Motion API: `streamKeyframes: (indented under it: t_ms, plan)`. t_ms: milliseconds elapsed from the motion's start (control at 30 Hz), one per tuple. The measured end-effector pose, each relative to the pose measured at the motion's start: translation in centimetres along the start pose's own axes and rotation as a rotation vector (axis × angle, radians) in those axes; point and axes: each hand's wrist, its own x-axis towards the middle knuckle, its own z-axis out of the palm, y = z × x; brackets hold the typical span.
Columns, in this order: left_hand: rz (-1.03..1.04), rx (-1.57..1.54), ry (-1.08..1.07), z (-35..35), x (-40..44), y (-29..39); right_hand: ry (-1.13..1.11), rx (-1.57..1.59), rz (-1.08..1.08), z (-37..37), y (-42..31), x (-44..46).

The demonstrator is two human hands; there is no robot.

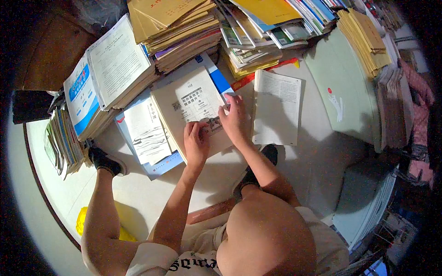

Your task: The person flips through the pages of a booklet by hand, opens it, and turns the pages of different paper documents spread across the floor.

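Touching a thick off-white paper book printed in black [186, 94], the left hand [196, 139] and right hand [234, 117] have curled fingers; whether they pinch a page cannot be told. The book lies between a white booklet with black wavy lines [147, 131] and white printed pages [277, 109].

Brown envelope pile [184, 36] beyond left hand [196, 141]; magazine stack [287, 37] beyond right hand [233, 117]; pink patterned cloth [420, 124] far right of right hand; yellow plastic [81, 221] left of left hand.
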Motion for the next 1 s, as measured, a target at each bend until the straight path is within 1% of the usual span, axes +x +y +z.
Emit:
streamKeyframes:
  t_ms: [133,200,233,333,400,433,500,600,733,833,900,933,1000]
  plan:
    - [-0.003,0.005,-0.002,0.0,0.0,0.0,-0.014,0.003,-0.03,0.0,0.1,0.5]
    - [-0.004,-0.013,-0.013,-0.1,0.0,0.2,-0.034,0.115,0.029,0.0,-0.2,0.7]
    - [-0.004,-0.012,-0.013,-0.2,0.0,0.1,-0.035,0.117,0.028,-0.1,-0.3,0.7]
    - [-0.009,0.008,-0.022,-0.1,0.0,0.0,-0.012,0.031,0.017,-0.4,-0.6,0.6]
    - [0.01,0.012,-0.014,-0.1,0.0,0.0,0.074,-0.127,-0.135,-0.3,-0.4,0.5]
    - [0.01,0.011,-0.014,-0.1,0.0,0.1,0.074,-0.128,-0.135,-0.4,-0.4,0.4]
    - [-0.014,-0.003,-0.015,-0.1,0.1,0.3,-0.01,-0.03,-0.054,-0.8,-0.7,0.2]
    - [0.011,0.031,-0.024,-0.2,0.2,0.1,-0.001,0.036,-0.046,-1.2,-1.5,0.0]
    - [0.047,0.013,-0.017,-0.6,0.5,0.9,-0.03,0.008,-0.038,-0.7,-0.4,0.7]
    - [0.03,-0.034,-0.039,-0.7,0.7,1.3,-0.027,-0.012,-0.081,-0.6,-0.2,1.2]
    - [-0.062,-0.122,-0.052,-0.6,0.8,1.3,-0.045,-0.16,-0.139,-0.5,-0.1,1.6]
    - [-0.06,-0.123,-0.053,-0.3,0.7,0.8,-0.043,-0.161,-0.139,-0.4,0.1,1.8]
    - [-0.094,-0.176,-0.076,0.1,0.7,-0.2,0.012,-0.147,-0.215,-0.5,-0.4,2.0]
